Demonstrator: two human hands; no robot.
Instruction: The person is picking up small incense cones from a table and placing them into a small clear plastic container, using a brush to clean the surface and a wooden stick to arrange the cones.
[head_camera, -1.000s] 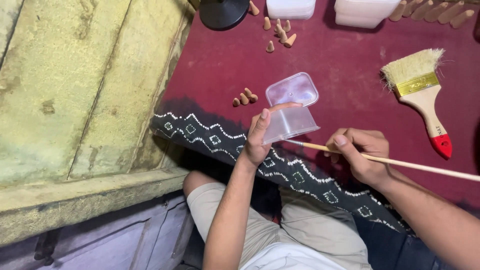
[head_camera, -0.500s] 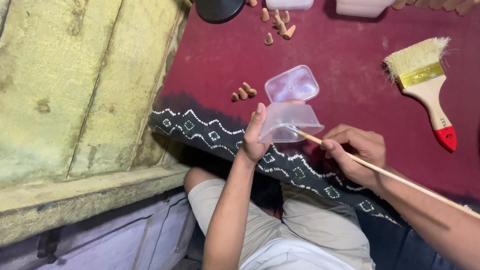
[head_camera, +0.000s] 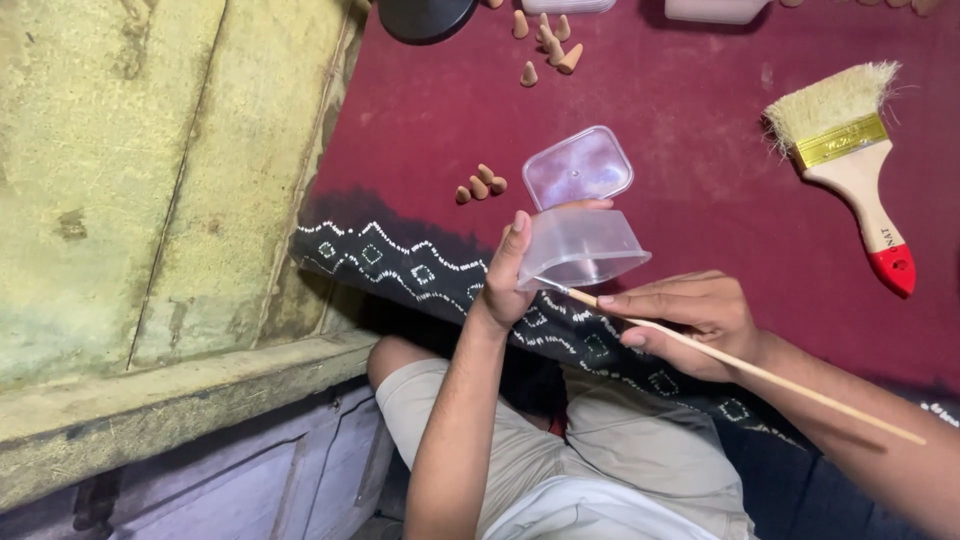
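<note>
Left hand (head_camera: 505, 280) gripped clear plastic container (head_camera: 580, 248) between thumb and fingers, right hand (head_camera: 690, 320) pinched thin wooden stick (head_camera: 740, 368), tip touching container rim.

Weathered yellow-green wall (head_camera: 150, 170), maroon cloth (head_camera: 700, 150)

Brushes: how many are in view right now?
1. A flat paintbrush with pale bristles, a brass band and a red-tipped wooden handle lies on the maroon cloth at the right. The thin stick in the right hand shows no bristles.
</note>
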